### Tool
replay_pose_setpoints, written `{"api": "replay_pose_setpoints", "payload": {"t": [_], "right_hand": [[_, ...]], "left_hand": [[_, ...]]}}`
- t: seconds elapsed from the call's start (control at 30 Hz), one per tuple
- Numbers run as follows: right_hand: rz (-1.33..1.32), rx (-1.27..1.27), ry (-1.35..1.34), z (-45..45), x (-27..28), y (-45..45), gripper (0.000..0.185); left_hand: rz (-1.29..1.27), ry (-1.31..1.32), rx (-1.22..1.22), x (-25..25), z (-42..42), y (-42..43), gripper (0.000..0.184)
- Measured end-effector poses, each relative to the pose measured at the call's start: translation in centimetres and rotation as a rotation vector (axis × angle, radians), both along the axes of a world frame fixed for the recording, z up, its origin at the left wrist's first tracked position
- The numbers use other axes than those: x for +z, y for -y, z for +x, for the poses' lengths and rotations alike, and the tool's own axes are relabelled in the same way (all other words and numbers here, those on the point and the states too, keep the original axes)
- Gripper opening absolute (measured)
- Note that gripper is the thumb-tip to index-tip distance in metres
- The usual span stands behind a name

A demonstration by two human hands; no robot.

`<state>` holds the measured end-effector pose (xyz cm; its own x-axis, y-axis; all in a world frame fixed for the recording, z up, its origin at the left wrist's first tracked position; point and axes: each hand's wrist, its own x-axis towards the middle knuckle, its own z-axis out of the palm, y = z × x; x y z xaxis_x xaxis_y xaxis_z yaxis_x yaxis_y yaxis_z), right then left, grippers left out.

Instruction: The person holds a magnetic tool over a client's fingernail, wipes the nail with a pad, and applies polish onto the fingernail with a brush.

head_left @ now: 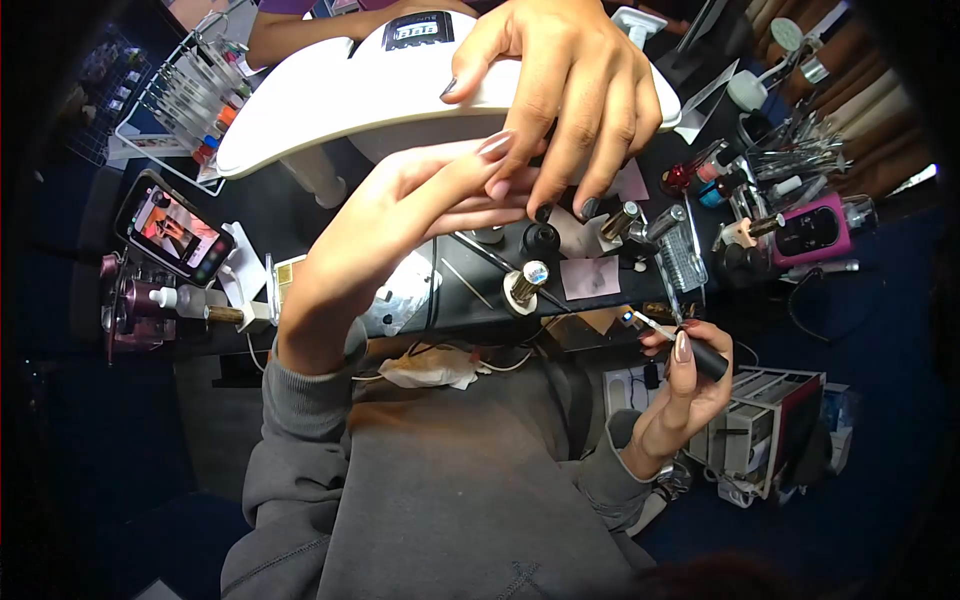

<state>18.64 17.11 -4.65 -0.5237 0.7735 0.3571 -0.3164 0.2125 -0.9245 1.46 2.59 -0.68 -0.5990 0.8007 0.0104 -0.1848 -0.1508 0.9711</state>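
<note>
Under the front edge of a white lamp [300, 100] with a digital display, my left hand [410, 195] holds a finger of another person's hand [580, 90] between thumb and fingers. That person's hand points downward, with dark polish on its nails. Lower right, my right hand [690, 390] grips a polish brush [708, 357] by its black cap, and the bristle end points up and left. Between my two hands, a bottle with a shiny cap [526, 285] and a black round bottle [541, 238] stand on the dark table.
A phone [175, 228] leans on a stand at the left, near a rack of polish bottles [200, 95]. Pink paper squares [590, 278], bottles, tools and a magenta device [808, 232] are on the right. A white-framed cart [760, 430] stands below right.
</note>
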Motion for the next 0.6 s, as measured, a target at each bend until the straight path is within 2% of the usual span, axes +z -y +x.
{"api": "replay_pose_setpoints", "payload": {"t": [0.07,0.13,0.23,0.27,0.33,0.4,0.43,0.47,0.53,0.6], "right_hand": [[0.005,-0.053,0.005,0.5,-0.6,-0.2,0.018],[0.011,-0.121,0.002,1.0,-1.2,-0.4,0.018],[0.009,-0.223,0.009,2.1,-2.3,-0.3,0.020],[0.010,-0.248,0.012,2.3,-2.5,-0.3,0.021],[0.036,-0.258,0.026,2.6,-2.9,-0.1,0.020],[0.032,-0.301,0.011,2.8,-2.9,0.3,0.020],[0.075,-0.268,0.000,2.9,-2.9,0.5,0.021],[0.081,-0.281,0.000,2.9,-2.7,0.7,0.021],[0.084,-0.162,0.043,2.6,-2.3,0.9,0.023],[0.088,-0.146,0.143,1.6,-1.6,1.2,0.023]], "left_hand": [[-0.046,-0.214,0.115,0.2,0.9,1.2,0.038],[-0.312,-0.471,0.309,2.3,3.5,3.5,0.035],[-0.292,-1.121,0.494,3.5,5.0,4.8,0.060],[-0.049,-1.298,0.463,2.4,3.8,4.4,0.072],[0.012,-1.444,0.365,3.3,3.1,3.1,0.053],[0.206,-1.469,0.570,0.7,2.2,2.0,0.084],[0.390,-1.261,0.389,0.0,1.6,3.0,0.076],[0.417,-1.280,0.444,0.0,0.0,3.8,0.086],[0.464,-0.887,0.282,0.8,3.2,7.4,0.082],[0.388,-0.559,0.348,1.2,6.4,9.7,0.084]]}}
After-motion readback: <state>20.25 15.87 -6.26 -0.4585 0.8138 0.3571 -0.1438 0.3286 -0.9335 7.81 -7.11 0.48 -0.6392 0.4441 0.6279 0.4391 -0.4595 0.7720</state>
